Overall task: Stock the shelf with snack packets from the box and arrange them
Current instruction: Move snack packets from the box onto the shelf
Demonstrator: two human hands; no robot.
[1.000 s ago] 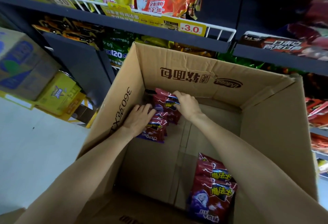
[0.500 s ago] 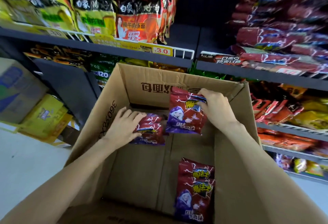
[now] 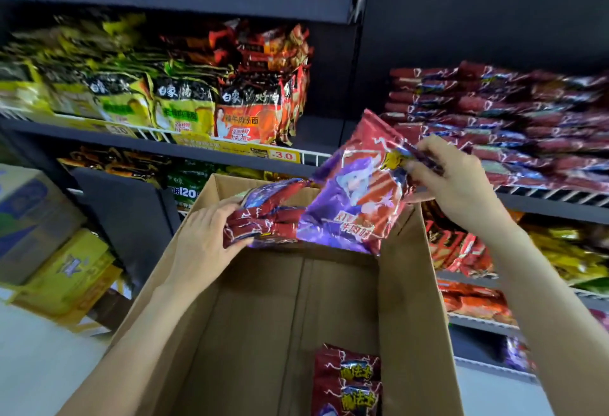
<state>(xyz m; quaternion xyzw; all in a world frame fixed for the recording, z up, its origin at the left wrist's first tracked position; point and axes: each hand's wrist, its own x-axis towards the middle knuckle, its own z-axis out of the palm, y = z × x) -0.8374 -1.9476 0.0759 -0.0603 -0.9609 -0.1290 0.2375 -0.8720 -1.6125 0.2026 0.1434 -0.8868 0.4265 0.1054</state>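
Snack packets, red and purple, are lifted above the far end of an open cardboard box [image 3: 412,284] in a shop aisle. The right hand [image 3: 456,181], at about two o'clock from the box's middle, pinches the top edge of one large packet [image 3: 352,191], which hangs tilted with its printed face toward the camera. The left hand [image 3: 204,241], at about ten o'clock, grips a small stack of packets [image 3: 263,218] by its end, fingers curled around it; the stack's far end lies just behind the hanging packet. At six o'clock, two more packets [image 3: 347,379] lie on the box floor against its right wall. At two o'clock beyond the right hand, a shelf [image 3: 553,198] carries rows of matching red packets [image 3: 494,125] laid flat. At eleven o'clock, upright noodle bags [image 3: 184,109] line another shelf above a yellow price strip [image 3: 283,155] reading 3.0.
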